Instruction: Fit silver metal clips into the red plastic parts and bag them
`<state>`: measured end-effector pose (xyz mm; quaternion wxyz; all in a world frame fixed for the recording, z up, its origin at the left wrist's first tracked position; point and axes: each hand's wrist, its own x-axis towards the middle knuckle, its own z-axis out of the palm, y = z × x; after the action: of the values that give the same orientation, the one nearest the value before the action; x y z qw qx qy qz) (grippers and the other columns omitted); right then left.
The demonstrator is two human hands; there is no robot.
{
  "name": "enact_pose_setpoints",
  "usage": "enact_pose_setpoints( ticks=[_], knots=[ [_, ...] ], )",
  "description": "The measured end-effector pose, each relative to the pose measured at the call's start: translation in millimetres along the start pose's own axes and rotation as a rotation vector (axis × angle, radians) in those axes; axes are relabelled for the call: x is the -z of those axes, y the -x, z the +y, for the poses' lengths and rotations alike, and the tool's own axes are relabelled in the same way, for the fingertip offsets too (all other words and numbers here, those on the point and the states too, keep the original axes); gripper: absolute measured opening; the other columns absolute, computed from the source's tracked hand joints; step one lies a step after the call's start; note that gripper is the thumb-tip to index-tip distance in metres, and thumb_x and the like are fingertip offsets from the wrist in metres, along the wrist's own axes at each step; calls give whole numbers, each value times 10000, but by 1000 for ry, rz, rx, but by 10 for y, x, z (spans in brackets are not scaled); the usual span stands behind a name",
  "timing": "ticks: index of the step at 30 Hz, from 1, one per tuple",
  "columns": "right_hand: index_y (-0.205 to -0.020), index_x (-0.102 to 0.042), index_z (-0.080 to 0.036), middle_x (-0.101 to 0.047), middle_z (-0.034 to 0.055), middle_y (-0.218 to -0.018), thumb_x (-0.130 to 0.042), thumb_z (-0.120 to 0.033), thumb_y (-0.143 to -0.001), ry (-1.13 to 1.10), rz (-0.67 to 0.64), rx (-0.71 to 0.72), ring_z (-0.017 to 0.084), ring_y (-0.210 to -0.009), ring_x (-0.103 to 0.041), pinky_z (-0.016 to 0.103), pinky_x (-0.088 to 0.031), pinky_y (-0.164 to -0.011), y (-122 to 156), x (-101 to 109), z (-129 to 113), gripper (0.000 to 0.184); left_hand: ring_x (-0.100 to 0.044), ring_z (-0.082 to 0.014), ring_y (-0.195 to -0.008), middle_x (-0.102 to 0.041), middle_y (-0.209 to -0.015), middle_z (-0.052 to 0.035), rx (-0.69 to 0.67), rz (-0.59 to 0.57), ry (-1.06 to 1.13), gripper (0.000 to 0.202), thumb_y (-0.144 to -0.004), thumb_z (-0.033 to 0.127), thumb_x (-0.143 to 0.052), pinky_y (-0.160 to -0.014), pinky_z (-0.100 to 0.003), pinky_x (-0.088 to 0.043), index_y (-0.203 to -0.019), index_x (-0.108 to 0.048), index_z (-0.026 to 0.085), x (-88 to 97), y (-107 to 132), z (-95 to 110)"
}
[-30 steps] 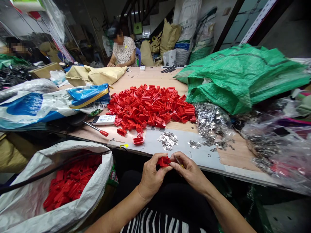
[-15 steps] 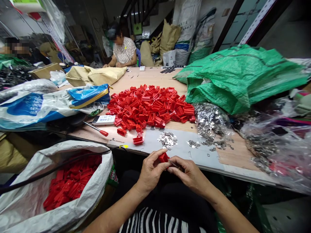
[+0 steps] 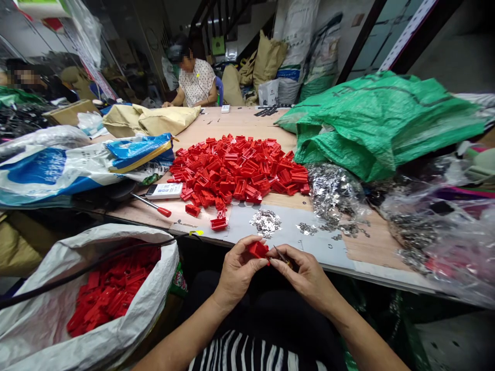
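Over my lap, just below the table's near edge, my left hand (image 3: 237, 270) pinches a small red plastic part (image 3: 258, 250) between thumb and fingers. My right hand (image 3: 303, 275) is closed on a thin metal tool (image 3: 281, 254) whose tip points at the red part. A big pile of the same red parts (image 3: 237, 170) lies on the table beyond my hands. A small heap of tiny metal pieces (image 3: 266, 223) sits on a grey sheet right in front of them.
A white sack (image 3: 116, 330) of red parts stands open at my lower left. A red-handled screwdriver (image 3: 152, 205) and a white device (image 3: 164, 191) lie left of the pile. Clear bags of metal pieces (image 3: 336, 193) and a green sack (image 3: 382, 121) fill the right. A person (image 3: 195, 77) sits at the far end.
Both hands have risen slightly toward the table edge, and the red part has turned in my left fingers. The tool tip stays against it.
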<state>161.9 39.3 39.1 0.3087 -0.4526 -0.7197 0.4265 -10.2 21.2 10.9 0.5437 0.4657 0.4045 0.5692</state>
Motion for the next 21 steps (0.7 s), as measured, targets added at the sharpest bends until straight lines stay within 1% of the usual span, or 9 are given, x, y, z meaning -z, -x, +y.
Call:
enact_pose_setpoints(
  ticks=[3,6,9,15,21],
  knots=[
    [-908,-636,-196,-624,6,-772,-537,-342,-903,8,15,8,146,-685,-532,243,-421,-645,1,-8,7,176,-652,-179,-999,-690,-1080,-27,-84,7,-51,364,-746,202,-750,-902,-279,-511,-1091,-639,238,-14,28,-6],
    [-898,-629,-201,-622,0,-762,-534,-312,-904,44,47,33,139,-667,-530,238,-415,-635,4,-14,8,146,-669,-166,-971,-693,-1070,-19,-156,9,-150,384,-757,202,-744,-877,-255,-523,-1117,-622,251,-16,58,-7],
    [-875,-605,-206,-595,-15,-717,-534,-296,-903,87,63,44,127,-626,-505,232,-402,-608,11,-3,-6,118,-680,-164,-963,-695,-1097,-23,-209,15,-254,393,-778,206,-726,-878,-253,-528,-1149,-609,258,-1,72,-22],
    [-833,-577,-204,-576,-19,-697,-524,-269,-901,136,68,80,121,-606,-497,226,-395,-588,13,24,-39,108,-669,-173,-1023,-687,-1171,-30,-255,2,-372,386,-800,207,-704,-930,-264,-512,-1170,-607,261,15,71,-44],
    [-809,-575,-199,-549,-19,-668,-513,-234,-891,183,68,116,123,-596,-493,226,-391,-577,15,19,-40,109,-670,-180,-1022,-693,-1163,-37,-280,-7,-411,373,-814,205,-688,-928,-278,-519,-1175,-607,249,3,87,-35]
  ],
)
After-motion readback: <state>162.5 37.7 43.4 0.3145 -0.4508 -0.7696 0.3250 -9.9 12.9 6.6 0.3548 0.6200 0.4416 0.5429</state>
